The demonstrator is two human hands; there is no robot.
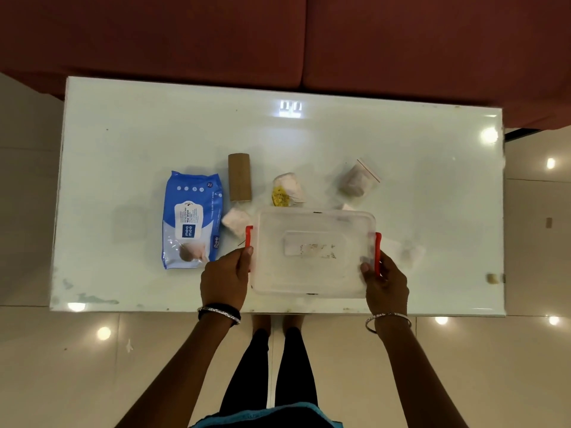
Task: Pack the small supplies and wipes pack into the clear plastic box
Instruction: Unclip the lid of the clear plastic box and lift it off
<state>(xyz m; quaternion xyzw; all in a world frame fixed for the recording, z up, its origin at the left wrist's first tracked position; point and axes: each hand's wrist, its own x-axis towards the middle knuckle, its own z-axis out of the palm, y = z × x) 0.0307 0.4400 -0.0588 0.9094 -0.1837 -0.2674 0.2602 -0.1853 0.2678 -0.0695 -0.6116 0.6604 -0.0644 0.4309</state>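
A dark red sofa (278, 35) backs a glossy white table (123, 134), ceiling lights glinting off it and off the pale tiled floor (61, 366). At the near edge sits the clear plastic box (312, 251), lid on, red latches at both ends. Left hand (224, 281) is wrapped round the left latch, thumb on top; right hand (386, 284) is closed on the right latch the same way. Left of the box lies the blue wipes pack (191, 220), flat. Behind it are a cardboard tube (239, 177), a small white packet (234, 220) touching the box's corner, a yellow-labelled pouch (287, 189), and a zip bag (358, 179) further right.
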